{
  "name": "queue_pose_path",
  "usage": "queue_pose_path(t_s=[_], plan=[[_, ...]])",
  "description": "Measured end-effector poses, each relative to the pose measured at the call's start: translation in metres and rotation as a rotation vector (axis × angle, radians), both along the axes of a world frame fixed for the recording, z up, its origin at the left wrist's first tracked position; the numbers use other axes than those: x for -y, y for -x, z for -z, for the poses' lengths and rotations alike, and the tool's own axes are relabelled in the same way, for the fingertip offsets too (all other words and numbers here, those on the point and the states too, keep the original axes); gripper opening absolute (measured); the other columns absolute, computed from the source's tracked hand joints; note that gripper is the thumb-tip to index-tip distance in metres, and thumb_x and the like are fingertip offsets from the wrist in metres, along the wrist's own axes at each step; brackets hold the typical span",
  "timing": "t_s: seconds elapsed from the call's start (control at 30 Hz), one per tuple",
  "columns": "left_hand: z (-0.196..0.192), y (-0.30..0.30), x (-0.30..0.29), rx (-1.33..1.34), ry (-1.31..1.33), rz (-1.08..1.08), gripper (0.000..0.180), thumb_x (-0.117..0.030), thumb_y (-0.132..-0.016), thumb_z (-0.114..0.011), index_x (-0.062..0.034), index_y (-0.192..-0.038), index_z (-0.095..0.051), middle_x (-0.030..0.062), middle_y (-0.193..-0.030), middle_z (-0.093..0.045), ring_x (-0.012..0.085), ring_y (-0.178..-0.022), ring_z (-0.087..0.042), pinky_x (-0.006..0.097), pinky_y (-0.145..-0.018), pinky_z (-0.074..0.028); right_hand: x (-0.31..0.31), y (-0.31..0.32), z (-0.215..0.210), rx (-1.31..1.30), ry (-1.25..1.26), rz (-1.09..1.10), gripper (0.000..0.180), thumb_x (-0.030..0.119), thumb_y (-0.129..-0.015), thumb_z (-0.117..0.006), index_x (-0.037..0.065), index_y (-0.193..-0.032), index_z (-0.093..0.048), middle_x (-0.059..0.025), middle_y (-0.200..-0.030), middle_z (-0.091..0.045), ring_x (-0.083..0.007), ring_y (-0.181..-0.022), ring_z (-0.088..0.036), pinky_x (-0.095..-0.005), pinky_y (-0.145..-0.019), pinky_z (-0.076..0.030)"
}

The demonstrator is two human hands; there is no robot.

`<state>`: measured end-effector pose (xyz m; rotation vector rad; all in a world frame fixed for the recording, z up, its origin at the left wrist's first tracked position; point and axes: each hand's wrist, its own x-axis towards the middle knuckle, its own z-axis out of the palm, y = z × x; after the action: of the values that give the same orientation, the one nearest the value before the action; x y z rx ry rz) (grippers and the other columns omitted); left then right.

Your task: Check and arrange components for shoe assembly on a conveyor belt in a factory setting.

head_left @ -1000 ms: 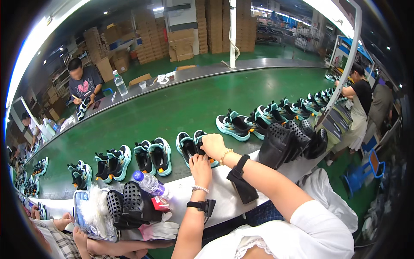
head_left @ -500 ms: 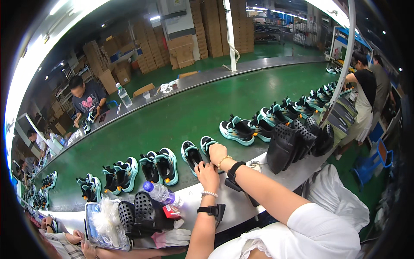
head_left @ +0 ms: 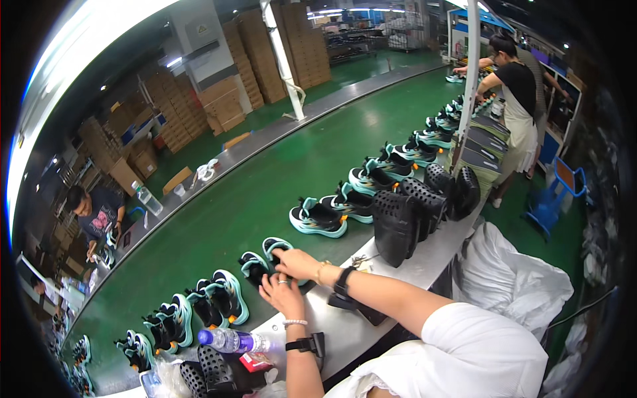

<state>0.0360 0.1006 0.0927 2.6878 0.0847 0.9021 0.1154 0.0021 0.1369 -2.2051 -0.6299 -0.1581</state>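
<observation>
A pair of black and turquoise sneakers stands on the green belt in front of me, a left sneaker (head_left: 253, 266) and a right sneaker (head_left: 275, 246). My right hand (head_left: 300, 265) reaches across to the right sneaker, its fingers bent at the shoe's collar, partly inside the opening. What the fingertips pinch there is hidden. Just below, my left hand (head_left: 284, 296) lies at the near end of the pair, fingers spread and touching the shoes. Each wrist wears a bracelet and a black strap with a small box.
More sneakers (head_left: 318, 217) line the belt (head_left: 219, 229) on both sides. Black clogs (head_left: 396, 225) stand right on the metal ledge (head_left: 345, 318); a purple-capped bottle (head_left: 232, 341) and red box (head_left: 256, 361) lie left. Co-workers (head_left: 99, 215) work across the belt and at far right (head_left: 514, 86).
The view has swung right, so the scene sits farther left. Both hands stay with the same pair; my left fingers have spread, and my right hand has loosened from a tighter curl.
</observation>
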Motion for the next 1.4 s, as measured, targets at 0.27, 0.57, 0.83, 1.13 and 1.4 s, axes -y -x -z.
queue_pose_path(t_s=[0.27, 0.57, 0.83, 1.13, 1.4], plan=[[-0.039, -0.035, 0.0, -0.028, 0.12, -0.002, 0.034, -0.002, -0.078, -0.058, -0.0077, -0.111, -0.063, 0.0141, -0.129, -0.053, 0.036, -0.13, -0.039, 0.06, -0.114, -0.015, 0.213, 0.124, -0.144, 0.153, -0.349, 0.082, 0.018, 0.014, -0.088, -0.068, 0.005, -0.103, -0.07, -0.0077, -0.068, -0.065, -0.0101, -0.057, -0.061, -0.0257, -0.054, -0.047], [-0.045, -0.102, 0.14, -0.147, 0.234, 0.62, 0.047, 0.007, -0.077, -0.05, 0.0012, -0.124, -0.052, 0.0228, -0.127, -0.054, 0.0375, -0.122, -0.05, 0.043, -0.104, -0.04, 0.436, 0.106, -0.163, 0.258, -0.255, 0.992, 0.029, 0.027, -0.089, -0.066, 0.002, -0.103, -0.064, -0.0076, -0.062, -0.061, -0.0199, -0.057, -0.06, -0.0336, -0.054, -0.045], [-0.032, -0.156, 0.139, -0.395, -0.285, 0.504, 0.018, -0.008, -0.08, -0.056, 0.0012, -0.072, -0.069, 0.0222, -0.078, -0.068, 0.0389, -0.074, -0.068, 0.047, -0.073, -0.056, 0.468, 0.061, -0.123, -0.121, 0.711, 0.996, 0.054, 0.054, -0.082, -0.065, 0.001, -0.085, -0.072, -0.017, -0.083, -0.071, -0.0319, -0.081, -0.07, -0.0412, -0.071, -0.055], [-0.004, -0.202, 0.159, -0.936, -0.173, 0.334, 0.03, -0.01, -0.077, -0.059, 0.0056, -0.1, -0.069, 0.03, -0.108, -0.065, 0.042, -0.105, -0.063, 0.045, -0.09, -0.052, 0.475, 0.05, -0.111, -0.2, 0.776, 0.972, 0.054, 0.056, -0.082, -0.065, 0.003, -0.083, -0.072, -0.0142, -0.08, -0.071, -0.0285, -0.078, -0.07, -0.0374, -0.067, -0.055], [0.102, -0.264, 0.039, -0.949, -0.291, 0.23, 0.042, -0.011, -0.084, -0.057, 0.0045, -0.123, -0.061, 0.0223, -0.129, -0.058, 0.0353, -0.115, -0.06, 0.041, -0.096, -0.049, 0.431, 0.108, -0.182, 0.173, 0.318, 0.903, 0.055, 0.05, -0.083, -0.067, -0.003, -0.092, -0.064, -0.0216, -0.07, -0.065, -0.0353, -0.068, -0.066, -0.043, -0.062, -0.051]])
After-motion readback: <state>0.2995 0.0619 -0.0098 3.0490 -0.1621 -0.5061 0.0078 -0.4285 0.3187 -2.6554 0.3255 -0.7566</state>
